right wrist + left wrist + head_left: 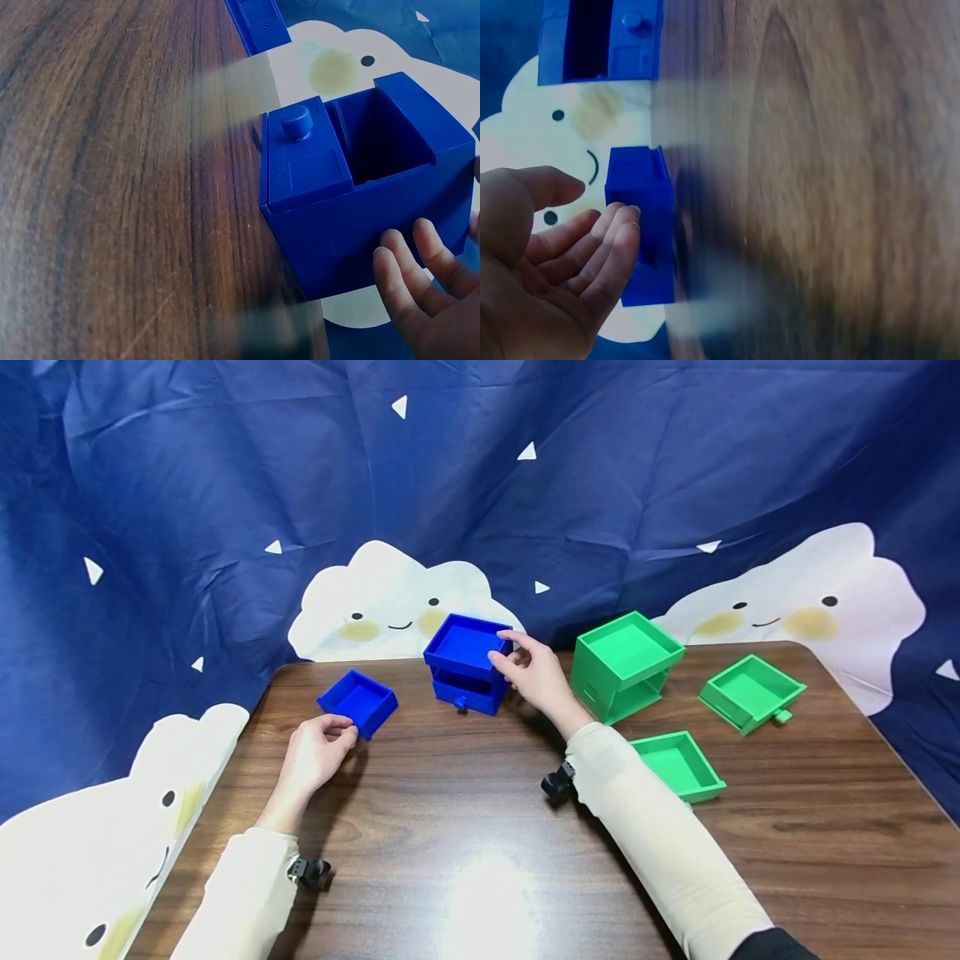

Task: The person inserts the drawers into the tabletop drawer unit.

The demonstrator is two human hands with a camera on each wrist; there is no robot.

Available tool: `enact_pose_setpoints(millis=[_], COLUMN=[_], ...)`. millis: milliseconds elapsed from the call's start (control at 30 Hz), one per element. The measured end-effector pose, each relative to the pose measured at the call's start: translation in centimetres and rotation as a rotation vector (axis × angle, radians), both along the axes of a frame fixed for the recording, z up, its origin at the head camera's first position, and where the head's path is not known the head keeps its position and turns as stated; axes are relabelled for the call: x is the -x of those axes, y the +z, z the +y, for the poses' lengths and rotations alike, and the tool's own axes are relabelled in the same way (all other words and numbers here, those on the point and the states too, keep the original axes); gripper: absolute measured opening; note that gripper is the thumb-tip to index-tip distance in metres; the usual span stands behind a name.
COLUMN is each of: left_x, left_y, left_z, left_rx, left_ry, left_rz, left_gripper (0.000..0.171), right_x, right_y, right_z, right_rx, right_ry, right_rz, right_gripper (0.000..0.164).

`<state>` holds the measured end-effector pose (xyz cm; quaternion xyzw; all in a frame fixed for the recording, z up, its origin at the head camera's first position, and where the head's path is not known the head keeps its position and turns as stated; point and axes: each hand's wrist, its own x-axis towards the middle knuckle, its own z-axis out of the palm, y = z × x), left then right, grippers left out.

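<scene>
My left hand (318, 752) is at the near corner of a small blue drawer (358, 697) lying open side up on the left of the table. In the left wrist view, its thumb stands apart from the loosely bent fingers, whose tips overlap the drawer. My right hand (536, 677) is at the right side of a small blue cabinet (360, 240), thumb and index finger spread at its top edge. In the right wrist view, several fingers lie along the side wall. The cabinet's lower drawer (315, 165), with a round knob (297, 120), is in place; the slot above it is empty.
Right of the blue cabinet stands a green cabinet (597, 681) with an open front. Two green drawers lie on the table (420, 852): one far right (753, 689), another (682, 764) partly behind my right sleeve (660, 843). A blue cloth (480, 485) hangs behind the table.
</scene>
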<state>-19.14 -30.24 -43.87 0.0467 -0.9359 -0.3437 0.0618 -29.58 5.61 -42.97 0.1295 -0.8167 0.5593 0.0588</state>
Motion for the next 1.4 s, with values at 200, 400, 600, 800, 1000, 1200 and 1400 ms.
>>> enact_pose_setpoints(millis=[200,400,600,800,1000,1200,1400], left_x=[0.0,0.1,0.4,0.6,0.8,1.1,1.6], left_y=[-0.1,0.0,0.1,0.2,0.0,-0.5,-1.0], left_z=[-0.8,-1.4,-1.8,-2.4,-2.8,-3.3,-3.7], left_rx=[-0.006,0.033,0.069,0.096,0.103,0.101,0.095], left_ry=[0.042,0.076,0.081,0.081,0.087,0.073,0.046], left_rz=[-0.01,-0.017,-0.023,-0.046,-0.073,-0.079,-0.086], left_gripper=[0.031,0.031,0.032,0.034,0.035,0.036,0.037], right_x=[-0.1,0.1,0.1,-0.1,-0.2,-0.1,-0.1], right_y=[0.1,-0.2,0.0,0.0,-0.1,-0.2,-0.2], right_z=[0.0,0.1,0.1,0.1,0.0,0.0,0.1], right_rx=[-0.004,-0.017,-0.027,-0.018,-0.016,-0.015,-0.014], right_ry=[0.004,0.006,0.0,-0.002,-0.002,0.002,0.005], right_rz=[-0.005,-0.009,-0.013,-0.018,-0.015,-0.021,-0.013], right_gripper=[0.047,0.047,0.046,0.047,0.047,0.047,0.047])
